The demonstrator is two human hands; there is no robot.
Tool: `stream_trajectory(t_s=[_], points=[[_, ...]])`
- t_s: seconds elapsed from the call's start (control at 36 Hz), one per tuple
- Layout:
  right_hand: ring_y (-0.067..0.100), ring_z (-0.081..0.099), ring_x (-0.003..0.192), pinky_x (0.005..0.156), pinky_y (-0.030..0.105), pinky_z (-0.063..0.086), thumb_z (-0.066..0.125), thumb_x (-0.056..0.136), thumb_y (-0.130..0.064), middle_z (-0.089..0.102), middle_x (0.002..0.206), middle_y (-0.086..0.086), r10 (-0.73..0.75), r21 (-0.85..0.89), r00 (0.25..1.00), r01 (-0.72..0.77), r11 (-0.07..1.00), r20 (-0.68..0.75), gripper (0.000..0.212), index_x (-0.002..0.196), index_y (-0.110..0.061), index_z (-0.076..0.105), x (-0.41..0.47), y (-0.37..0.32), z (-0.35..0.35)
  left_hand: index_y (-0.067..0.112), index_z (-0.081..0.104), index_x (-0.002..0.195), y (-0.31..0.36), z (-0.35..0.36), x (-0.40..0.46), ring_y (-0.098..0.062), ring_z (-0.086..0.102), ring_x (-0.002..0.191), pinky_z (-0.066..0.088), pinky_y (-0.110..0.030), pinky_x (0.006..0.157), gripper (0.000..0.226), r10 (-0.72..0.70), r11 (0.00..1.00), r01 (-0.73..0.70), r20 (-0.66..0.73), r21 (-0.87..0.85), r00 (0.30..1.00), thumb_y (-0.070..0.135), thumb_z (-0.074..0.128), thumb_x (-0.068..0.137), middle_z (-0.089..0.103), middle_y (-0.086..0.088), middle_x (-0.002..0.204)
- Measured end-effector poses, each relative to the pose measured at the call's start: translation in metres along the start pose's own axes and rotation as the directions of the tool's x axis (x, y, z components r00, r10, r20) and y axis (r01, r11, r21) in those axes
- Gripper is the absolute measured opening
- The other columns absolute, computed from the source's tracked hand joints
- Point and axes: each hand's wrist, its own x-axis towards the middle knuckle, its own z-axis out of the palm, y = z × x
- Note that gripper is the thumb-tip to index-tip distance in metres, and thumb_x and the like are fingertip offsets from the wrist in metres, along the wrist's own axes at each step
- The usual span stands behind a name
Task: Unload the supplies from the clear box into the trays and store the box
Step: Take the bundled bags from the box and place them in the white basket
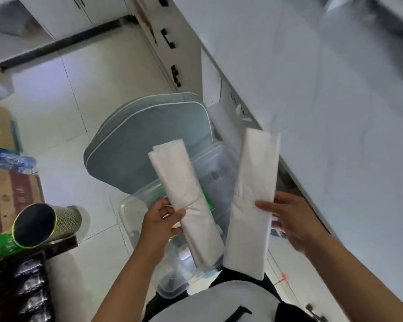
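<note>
Both hands, left hand point(159, 219) and right hand point(289, 221), each grip a light, soft white bundle point(189, 201) mid-length, above the clear box point(135, 219).

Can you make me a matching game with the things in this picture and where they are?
Things:
1. left white bundle
2. right white bundle
3. clear box
4. grey cushion

Places:
A. on the floor beyond the box
B. gripped by the right hand
C. below both bundles
D. gripped by the left hand

Pairs: 1-D, 2-B, 3-C, 4-A
</note>
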Motion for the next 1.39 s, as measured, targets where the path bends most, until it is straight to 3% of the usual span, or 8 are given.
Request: stream_trajectory(t_s=[0.14,0.28,0.42,0.53,0.64,0.83,1.08,1.39], points=[[0.028,0.075,0.087,0.062,0.030,0.059,0.076,0.074,-0.004,0.077,0.100,0.011,-0.038,0.132,0.990,0.056,0.990,-0.137,0.029,0.102,-0.006,0.075,-0.043,0.026,0.018,0.013,0.066,0.101,0.014,-0.019,0.002,-0.020,0.070,0.081,0.060,-0.041,0.072,0.023,-0.033,0.993,0.053,0.190,-0.101,0.981,0.000,0.071,0.083,0.072,-0.008,0.092],[0.027,0.074,0.090,0.064,0.030,0.058,0.081,0.063,-0.017,0.076,0.105,0.012,-0.054,0.228,0.967,0.113,0.967,-0.250,0.038,0.100,-0.011,0.077,-0.106,0.055,0.034,0.013,0.071,0.103,0.021,-0.034,-0.005,-0.021,0.071,0.084,0.060,-0.041,0.073,0.026,-0.059,0.987,0.113,0.393,-0.117,0.918,0.001,0.068,0.081,0.072,-0.008,0.094],[0.029,0.073,0.094,0.067,0.033,0.058,0.078,0.067,-0.016,0.075,0.108,0.012,-0.048,0.335,0.917,0.193,0.922,-0.396,0.038,0.105,-0.014,0.076,-0.169,0.088,0.042,0.017,0.071,0.106,0.027,-0.026,-0.025,-0.021,0.068,0.092,0.056,-0.042,0.077,0.034,-0.057,0.997,0.080,0.602,-0.012,0.797,0.010,0.070,0.073,0.069,-0.010,0.103],[0.030,0.071,0.096,0.070,0.035,0.057,0.074,0.074,-0.015,0.073,0.111,0.014,-0.052,0.419,0.866,0.292,0.860,-0.497,0.034,0.108,-0.012,0.074,-0.220,0.109,0.036,0.014,0.071,0.109,0.033,-0.005,-0.057,-0.021,0.066,0.093,0.056,-0.037,0.067,0.038,-0.018,0.999,-0.018,0.724,0.042,0.690,0.016,0.074,0.072,0.064,-0.013,0.104],[0.026,0.072,0.087,0.067,0.035,0.055,0.074,0.074,-0.016,0.075,0.105,0.011,-0.089,0.429,0.771,0.441,0.788,-0.631,0.036,0.110,-0.010,0.073,-0.267,0.121,0.017,0.015,0.070,0.115,0.039,0.023,-0.096,-0.024,0.066,0.098,0.056,-0.036,0.067,0.040,0.005,0.995,-0.084,0.813,0.054,0.583,0.015,0.073,0.076,0.064,-0.015,0.108],[0.021,0.074,0.076,0.056,0.028,0.056,0.075,0.071,-0.018,0.077,0.094,0.010,-0.128,0.398,0.634,0.615,0.681,-0.763,0.027,0.098,-0.013,0.078,-0.335,0.163,-0.035,0.020,0.074,0.106,0.035,0.081,-0.178,-0.022,0.066,0.097,0.057,-0.033,0.064,0.037,0.027,0.981,-0.179,0.872,0.070,0.490,0.022,0.074,0.069,0.067,-0.009,0.104],[0.024,0.074,0.084,0.060,0.029,0.056,0.076,0.070,-0.020,0.076,0.104,0.012,-0.073,0.483,0.651,0.629,0.608,-0.756,0.039,0.108,-0.012,0.074,-0.400,0.258,-0.138,0.018,0.075,0.105,-0.032,0.177,-0.277,-0.016,0.071,0.084,0.059,-0.034,0.063,0.045,-0.020,0.935,-0.312,0.903,0.169,0.429,0.026,0.078,0.061,0.074,-0.006,0.101],[0.021,0.073,0.087,0.061,0.028,0.056,0.068,0.082,-0.008,0.075,0.109,0.010,-0.101,0.488,0.701,0.585,0.648,-0.706,0.030,0.111,-0.012,0.073,-0.465,0.308,-0.286,0.021,0.074,0.111,-0.109,0.293,-0.376,-0.022,0.069,0.078,0.056,-0.034,0.060,0.041,-0.114,0.876,-0.372,0.881,0.308,0.459,0.013,0.078,0.070,0.067,-0.004,0.080]])
